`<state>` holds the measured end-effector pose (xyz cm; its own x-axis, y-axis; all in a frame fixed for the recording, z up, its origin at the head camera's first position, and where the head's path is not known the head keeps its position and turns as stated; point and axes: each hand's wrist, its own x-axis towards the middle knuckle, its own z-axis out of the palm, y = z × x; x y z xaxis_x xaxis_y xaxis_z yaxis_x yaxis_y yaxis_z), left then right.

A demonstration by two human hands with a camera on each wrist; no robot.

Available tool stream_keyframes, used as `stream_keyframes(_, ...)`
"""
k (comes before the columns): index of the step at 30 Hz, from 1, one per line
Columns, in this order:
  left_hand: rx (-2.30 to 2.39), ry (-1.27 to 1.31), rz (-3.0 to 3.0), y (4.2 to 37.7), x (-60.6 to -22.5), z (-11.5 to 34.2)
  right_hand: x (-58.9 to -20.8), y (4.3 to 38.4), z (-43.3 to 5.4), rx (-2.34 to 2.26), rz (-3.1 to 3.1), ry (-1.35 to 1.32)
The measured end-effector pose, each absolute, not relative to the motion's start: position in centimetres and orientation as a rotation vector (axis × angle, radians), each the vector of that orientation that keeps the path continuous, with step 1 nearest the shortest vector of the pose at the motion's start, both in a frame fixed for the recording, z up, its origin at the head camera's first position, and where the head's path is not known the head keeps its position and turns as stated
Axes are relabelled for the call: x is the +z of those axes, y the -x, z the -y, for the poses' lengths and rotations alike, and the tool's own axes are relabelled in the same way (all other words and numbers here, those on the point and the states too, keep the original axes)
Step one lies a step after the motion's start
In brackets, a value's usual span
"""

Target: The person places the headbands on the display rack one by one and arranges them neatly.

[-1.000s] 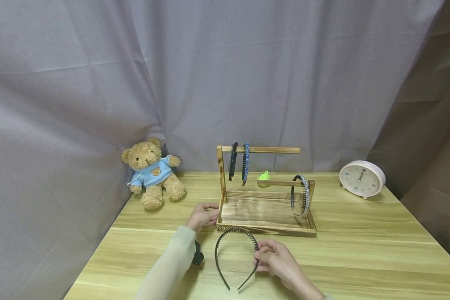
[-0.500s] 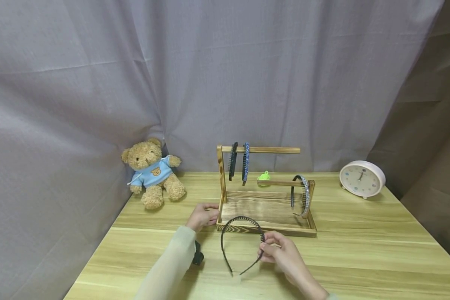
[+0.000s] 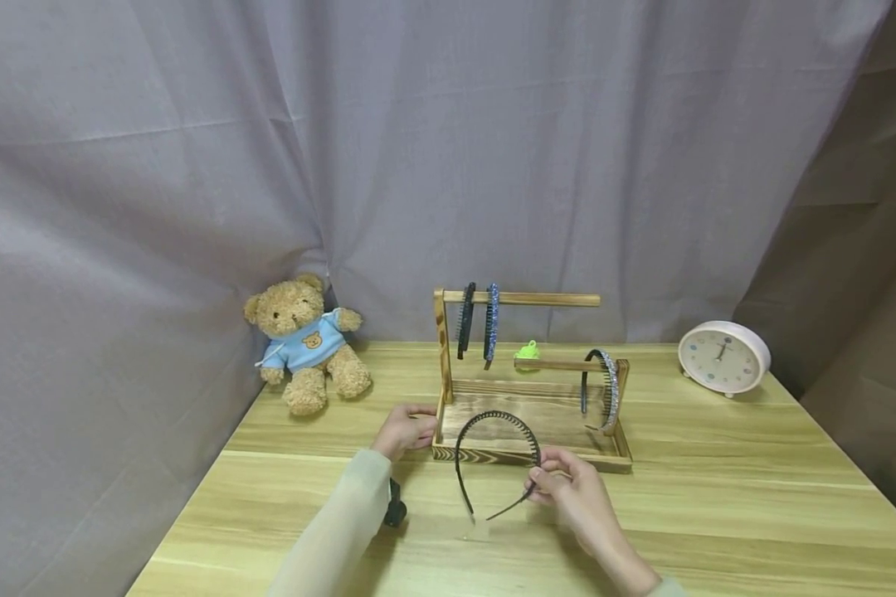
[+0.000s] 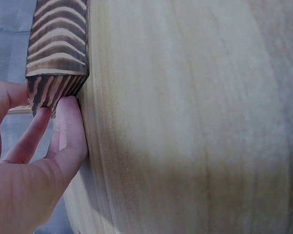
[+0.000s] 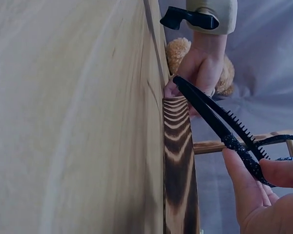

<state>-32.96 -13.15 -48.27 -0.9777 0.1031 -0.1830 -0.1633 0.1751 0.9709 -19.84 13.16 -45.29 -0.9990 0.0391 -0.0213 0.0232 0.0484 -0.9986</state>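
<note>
My right hand (image 3: 578,497) pinches one side of a black toothed headband (image 3: 499,414), held upright with its two ends pointing down in front of the rack. In the right wrist view the headband (image 5: 205,111) shows a glittery dark band, with thumb and fingers around it. A wooden headband rack (image 3: 533,456) with a tray base stands on the table. Against its left end rest the extended fingertips of my left hand (image 3: 403,431); the left wrist view shows them on the striped wood (image 4: 57,44). From the upper bar (image 3: 552,298) hang a black headband (image 3: 465,322) and a blue glittery one (image 3: 492,323).
On the rack's lower bar (image 3: 548,365) hangs a silver-blue glittery headband (image 3: 610,390). Behind it lies a bright green item (image 3: 528,352). A teddy bear (image 3: 299,348) sits at the left; a white clock (image 3: 724,358) stands at the right. Grey curtain (image 3: 448,149) backs the table.
My right hand has carried the headband up, forward and slightly right, so it now overlaps the tray in the head view. The left hand stays at the rack's end.
</note>
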Motion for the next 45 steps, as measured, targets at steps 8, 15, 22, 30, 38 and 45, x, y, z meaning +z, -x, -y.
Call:
stream_keyframes(8,1.904,0.052,-2.223,33.0,-48.4,13.1,-44.8,20.2,-13.8,2.080,2.289,0.086)
stream_keyframes(15,1.900,0.053,-2.230,33.0,-48.4,13.1,-44.3,20.7,-14.3,2.034,2.274,0.036)
stream_keyframes(22,1.898,0.051,-2.237,32.8,-48.2,13.0,-44.0,21.1,-14.8,1.935,2.306,0.009)
stream_keyframes(30,1.873,0.082,-2.263,33.0,-48.1,13.0,-43.6,21.6,-15.1,1.870,2.317,0.010)
stream_keyframes(38,1.878,0.072,-2.253,32.8,-48.1,13.1,-42.9,22.0,-15.1,1.832,2.321,0.003)
stream_keyframes(45,1.871,0.063,-2.257,32.9,-48.2,13.1,-42.9,22.4,-15.0,1.817,2.301,-0.016)
